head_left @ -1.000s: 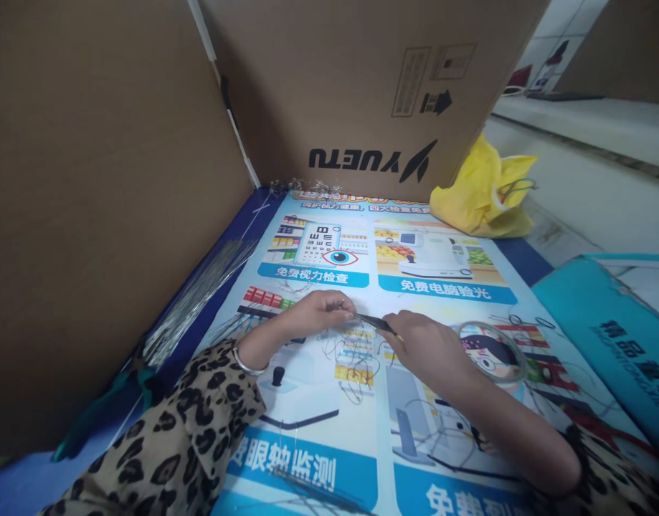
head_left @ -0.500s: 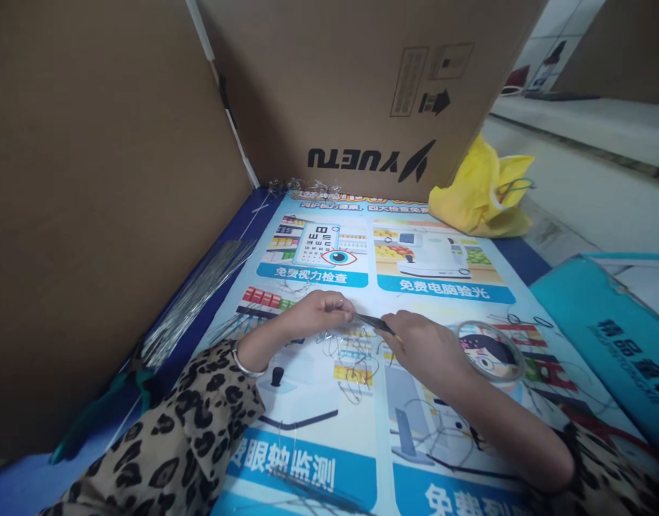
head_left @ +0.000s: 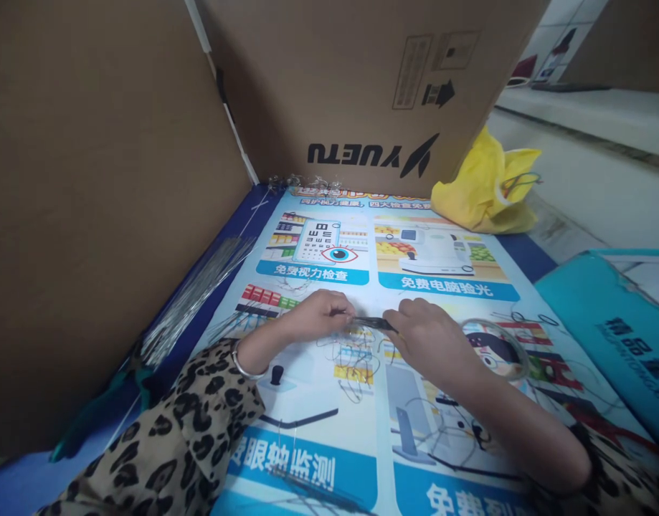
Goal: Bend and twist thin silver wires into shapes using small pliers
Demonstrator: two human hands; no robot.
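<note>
Bent wires [head_left: 356, 369] lie below fingers; straight wires [head_left: 197, 304], unbent, left of them. Left hand [head_left: 321, 315] pinches, probably, wire; right hand [head_left: 429, 340] grips pliers [head_left: 373, 323].

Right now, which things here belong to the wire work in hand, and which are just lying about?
In the job:
- dark-jawed pliers in the right hand, tips at the left hand
- loose wires near the hands, probably
- wire bundle, probably stock

Lying about, it seems:
- yellow bag
- turquoise box
- green-handled pliers, unheld
</note>
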